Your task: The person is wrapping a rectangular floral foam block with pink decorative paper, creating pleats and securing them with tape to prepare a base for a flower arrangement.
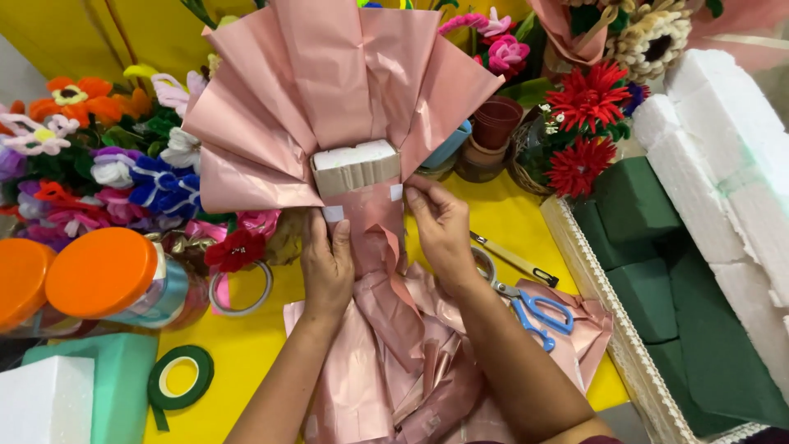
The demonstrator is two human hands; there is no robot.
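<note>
A: Report the bench from the left edge.

B: Two jars with orange lids (100, 271) are standing at the far left, in front of a bank of pipe-cleaner flowers (123, 177). A roll of green floral tape (179, 376) is lying flat on the yellow table (246, 345) below them, and a clear tape ring (241, 289) is lying just above it.

A: State the grip of each hand.

B: The left hand (326, 265) is pressing flat, fingers together, against the neck of the pink paper wrap (329, 90); it is closing around nothing. The right hand (442, 226) is pinching the wrap's right edge between thumb and fingers, beside a small white tape tab (396, 191).

A: Position of the wrap?

B: It is standing at centre, fanning upward in pleats around a white foam block (355, 163), with its tail trailing down between the forearms.

A: Continue rightward.

B: Blue-handled scissors (538, 314) are lying on loose pink sheets, near a craft knife (514, 259). Red flowers (585, 123) are sitting above green foam bricks (637, 205), with white foam slabs (723, 131) at the far right.
</note>
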